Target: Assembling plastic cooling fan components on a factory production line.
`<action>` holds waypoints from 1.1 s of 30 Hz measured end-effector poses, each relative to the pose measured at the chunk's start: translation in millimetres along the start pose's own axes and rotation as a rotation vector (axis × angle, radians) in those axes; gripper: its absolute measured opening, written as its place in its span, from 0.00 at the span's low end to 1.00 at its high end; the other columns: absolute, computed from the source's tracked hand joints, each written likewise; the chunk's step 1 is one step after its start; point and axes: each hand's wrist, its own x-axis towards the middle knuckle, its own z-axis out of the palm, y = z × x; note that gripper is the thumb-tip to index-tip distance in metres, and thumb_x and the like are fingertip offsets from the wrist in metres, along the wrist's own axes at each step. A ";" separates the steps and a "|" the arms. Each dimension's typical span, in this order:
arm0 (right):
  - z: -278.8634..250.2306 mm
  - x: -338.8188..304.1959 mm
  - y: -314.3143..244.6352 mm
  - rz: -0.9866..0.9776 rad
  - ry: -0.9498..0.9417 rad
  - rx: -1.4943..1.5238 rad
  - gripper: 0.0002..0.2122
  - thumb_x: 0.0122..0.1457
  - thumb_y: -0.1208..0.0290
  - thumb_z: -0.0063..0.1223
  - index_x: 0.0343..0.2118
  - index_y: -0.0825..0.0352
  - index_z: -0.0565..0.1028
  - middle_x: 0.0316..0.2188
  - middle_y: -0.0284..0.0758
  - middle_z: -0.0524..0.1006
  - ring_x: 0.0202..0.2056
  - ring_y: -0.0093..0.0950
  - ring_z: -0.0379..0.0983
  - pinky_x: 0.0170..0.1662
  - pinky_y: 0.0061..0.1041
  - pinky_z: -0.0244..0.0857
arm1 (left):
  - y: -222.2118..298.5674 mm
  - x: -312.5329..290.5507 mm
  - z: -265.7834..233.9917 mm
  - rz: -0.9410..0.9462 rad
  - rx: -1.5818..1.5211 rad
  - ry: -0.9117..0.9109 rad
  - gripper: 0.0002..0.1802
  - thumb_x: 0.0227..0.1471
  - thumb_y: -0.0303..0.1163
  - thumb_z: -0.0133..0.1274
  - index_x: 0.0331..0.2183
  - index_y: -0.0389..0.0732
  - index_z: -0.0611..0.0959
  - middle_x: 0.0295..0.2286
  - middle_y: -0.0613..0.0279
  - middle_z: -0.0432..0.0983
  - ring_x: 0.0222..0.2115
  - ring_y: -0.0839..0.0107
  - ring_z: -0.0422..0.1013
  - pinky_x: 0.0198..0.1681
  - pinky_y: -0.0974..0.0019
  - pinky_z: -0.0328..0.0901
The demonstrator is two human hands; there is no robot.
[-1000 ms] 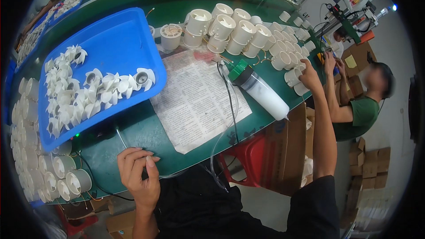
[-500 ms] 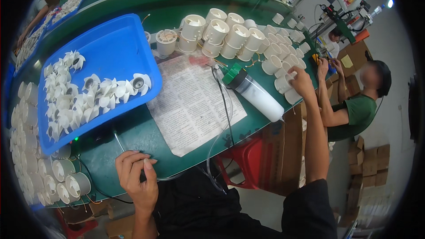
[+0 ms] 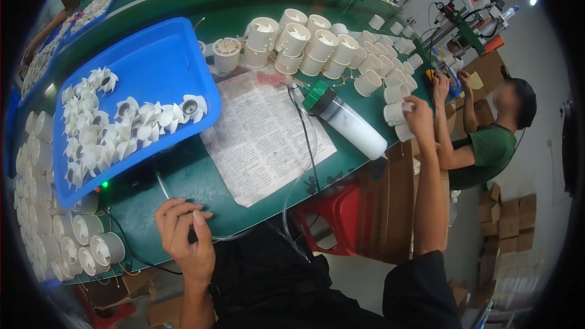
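Observation:
My right hand (image 3: 420, 120) reaches to the near right end of the housing rows. Its thumb and fingers are closed on the rim of a white cylindrical fan housing (image 3: 395, 113), which touches another housing below it. My left hand (image 3: 187, 237) hovers at the table's front edge, fingers loosely curled and apart from the thumb, with nothing visible in it. A clear tube (image 3: 234, 236) passes close beside that hand. Between the hands, a large syringe-like dispenser (image 3: 353, 125) with a green cap and white contents lies across a printed paper sheet (image 3: 256, 146).
A blue tray (image 3: 164, 49) holding several white fan impellers (image 3: 116, 128) rests tilted at the left. More housings (image 3: 91, 247) are stacked beneath and beside it, others at the back (image 3: 292, 39). Below the edge are a red stool (image 3: 338, 219) and a carton. A co-worker (image 3: 487, 140) sits at right.
My right hand has shifted slightly right and down, with the gripped housing moving a little away from the row. The left hand stays nearly in place. The view has shifted slightly.

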 end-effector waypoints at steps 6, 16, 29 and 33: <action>-68.2 9.6 11.1 -0.247 0.047 0.345 0.17 0.54 0.80 0.57 0.49 0.68 0.76 0.32 0.38 0.80 0.31 0.25 0.77 0.34 0.23 0.69 | -3.1 -1.7 -0.6 0.030 0.014 0.012 0.07 0.51 0.27 0.53 0.24 0.37 0.82 0.32 0.59 0.77 0.46 0.55 0.67 0.50 0.56 0.62; -65.7 -139.8 -225.9 -1.083 -0.577 0.858 0.14 0.49 0.83 0.54 0.40 0.66 0.78 0.33 0.41 0.78 0.37 0.43 0.77 0.40 0.36 0.70 | -5.3 -2.7 10.9 0.118 -0.263 0.249 0.46 0.56 0.64 0.42 0.59 0.33 0.59 0.57 0.42 0.61 0.60 0.50 0.57 0.65 0.49 0.47; -30.7 -164.5 -217.9 -0.771 -0.515 0.694 0.16 0.51 0.80 0.62 0.44 0.65 0.77 0.49 0.39 0.72 0.34 0.33 0.76 0.38 0.29 0.71 | 19.3 8.8 22.1 0.083 0.182 -0.360 0.73 0.29 0.52 0.74 0.65 0.33 0.47 0.63 0.34 0.47 0.64 0.42 0.50 0.65 0.41 0.45; -28.9 -162.0 -213.8 -0.778 -0.577 0.700 0.16 0.52 0.79 0.61 0.45 0.67 0.76 0.45 0.40 0.72 0.39 0.37 0.75 0.43 0.31 0.69 | 25.1 5.8 26.3 0.079 0.127 -0.315 0.66 0.32 0.47 0.74 0.65 0.42 0.52 0.64 0.35 0.46 0.65 0.42 0.48 0.65 0.36 0.43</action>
